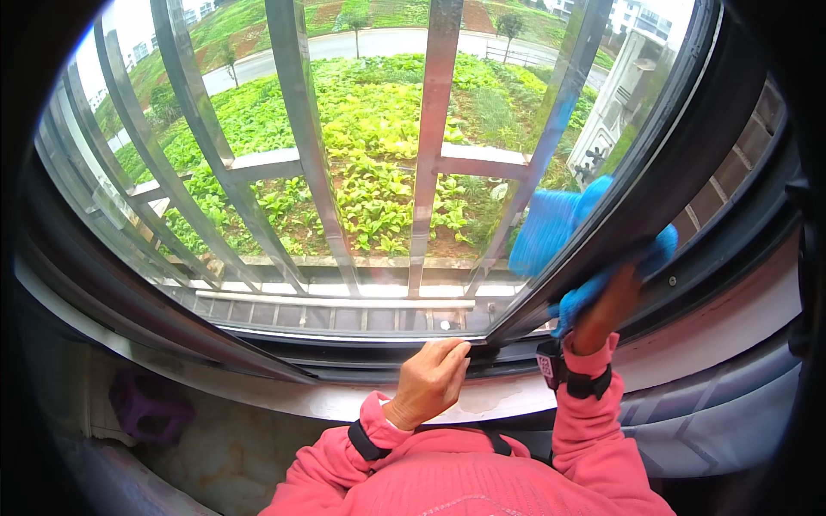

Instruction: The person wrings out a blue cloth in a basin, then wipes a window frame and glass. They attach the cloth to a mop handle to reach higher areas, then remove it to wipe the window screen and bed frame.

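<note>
Before me stands a sliding window pane (pixel 374 193) in a dark frame, with metal security bars (pixel 439 103) outside it. My right hand (pixel 610 309), partly blurred, holds a blue cloth (pixel 581 300) against the dark upright window frame (pixel 645 174) at the right. More blue shows through the glass to the left of that upright. My left hand (pixel 433 380) rests at the bottom edge of the pane, near the lower corner by the upright, its fingers curled. Whether it grips the frame edge cannot be told.
A pale window sill (pixel 516 396) runs below the dark track. Grey patterned fabric (pixel 710 419) lies at the lower right, and a purple plastic object (pixel 150 406) stands at the lower left. Outside are an outdoor air-conditioner unit (pixel 610 109) and leafy crop rows.
</note>
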